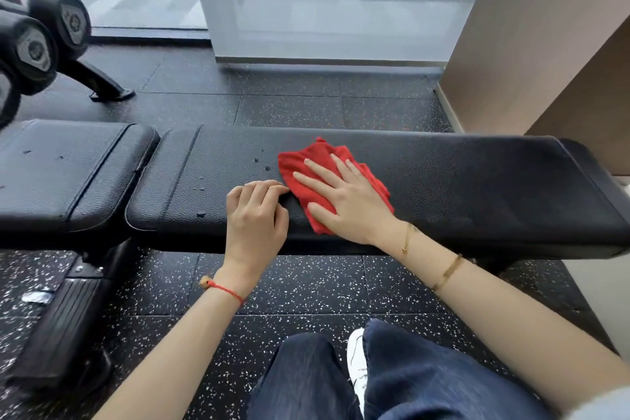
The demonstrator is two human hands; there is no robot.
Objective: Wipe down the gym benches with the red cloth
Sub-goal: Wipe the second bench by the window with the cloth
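Round black dumbbells (37, 41) sit far left, above a short pebbled-leather pad (68, 167). On the long black surface (477, 187), which runs left to right, the left hand (255, 218) rests with fingers curled and holding nothing. Just right, the right hand (344, 198) presses spread fingers flat on the crumpled red cloth (324, 155), its long axis slanting from far-left to near-right.

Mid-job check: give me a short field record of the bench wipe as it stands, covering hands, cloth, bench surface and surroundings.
right hand: flat, fingers spread, pressing the red cloth
left hand: fingers curled, resting on the pad beside the cloth, holding nothing
red cloth: crumpled, on the long bench pad, near its middle
long bench pad: black, small nicks left of the cloth
second pad: to the left, apart by a gap, also nicked
dumbbells: on a rack, far left
floor: black, speckled tiles
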